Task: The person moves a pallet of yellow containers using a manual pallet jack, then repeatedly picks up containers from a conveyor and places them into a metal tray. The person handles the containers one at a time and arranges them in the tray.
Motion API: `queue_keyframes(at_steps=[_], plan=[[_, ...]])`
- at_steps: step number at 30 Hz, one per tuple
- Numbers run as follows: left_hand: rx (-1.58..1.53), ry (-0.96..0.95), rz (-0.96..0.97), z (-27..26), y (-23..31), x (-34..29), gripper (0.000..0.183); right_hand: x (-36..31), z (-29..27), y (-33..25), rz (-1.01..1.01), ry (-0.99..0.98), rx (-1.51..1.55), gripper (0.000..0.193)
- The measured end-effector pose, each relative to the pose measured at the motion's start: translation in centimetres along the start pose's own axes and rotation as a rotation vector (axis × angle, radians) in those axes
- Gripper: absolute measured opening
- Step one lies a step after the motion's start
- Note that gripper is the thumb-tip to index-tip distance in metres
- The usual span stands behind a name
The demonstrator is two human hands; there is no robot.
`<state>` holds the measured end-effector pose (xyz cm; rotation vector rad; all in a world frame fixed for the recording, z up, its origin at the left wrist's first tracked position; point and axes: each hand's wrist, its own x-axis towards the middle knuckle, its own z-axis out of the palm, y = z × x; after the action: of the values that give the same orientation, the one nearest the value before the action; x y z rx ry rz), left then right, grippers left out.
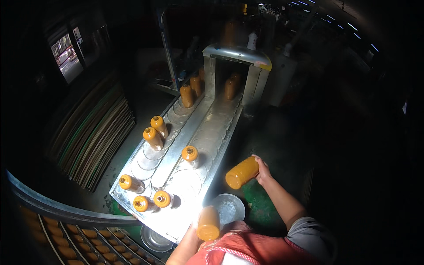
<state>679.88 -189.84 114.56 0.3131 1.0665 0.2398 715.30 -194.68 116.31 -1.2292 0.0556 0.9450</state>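
My right hand [263, 170] is closed around the neck end of an orange-brown bottle [242, 173], held tilted off the right side of the conveyor with its base toward me. Close to my body, a second orange-brown bottle [208, 223] also has its base facing up at me. My left hand [191, 236] grips that one from its left side, its fingers mostly hidden. On the conveyor [168, 221], the nearest standing bottles are one with an open neck [163, 199] and another beside it [141, 203]. Farther along stand a single bottle [190, 153] and a pair [153, 138].
The conveyor's overlapping round plates run into a metal tunnel [237, 53], with more bottles inside and beside it. Metal basins [229, 210] sit below the near end. At lower left, a rack [66, 240] holds many bottles. Stacked boards [95, 137] lean at left.
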Motion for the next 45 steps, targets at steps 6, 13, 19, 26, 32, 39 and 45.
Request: queue_keyframes(at_steps=[6, 13, 19, 26, 32, 39, 45], plan=[[0.415, -0.07, 0.617, 3.4, 10.6, -2.0, 0.04, 15.9, 13.6, -6.2, -1.045, 0.024, -0.467, 0.04], [1.037, 0.261, 1.234, 13.3, 17.0, 3.7, 0.04, 29.4, 22.6, -2.3, -1.055, 0.019, -0.866, 0.052], [1.356, 0.401, 1.329, 19.8, 20.5, 16.7, 0.047, 37.3, 19.8, -3.4, -0.905, 0.081, -1.02, 0.049], [1.424, 0.397, 1.264, 26.3, 21.0, 22.1, 0.055, 34.0, 8.1, -7.9, -0.75, -0.126, -0.817, 0.036], [1.181, 0.247, 1.158, 27.7, 16.5, 12.1, 0.035, 22.6, -8.0, -1.4, -0.197, -0.112, -0.528, 0.028], [0.574, 0.812, 0.672, 23.0, -1.0, -5.3, 0.02, 10.1, -5.6, 2.7, 0.307, -0.774, -0.524, 0.026], [0.568, 1.233, 1.029, 28.9, -5.9, -20.5, 0.02, 4.7, 3.2, 0.1, 0.235, -1.404, -0.596, 0.025]])
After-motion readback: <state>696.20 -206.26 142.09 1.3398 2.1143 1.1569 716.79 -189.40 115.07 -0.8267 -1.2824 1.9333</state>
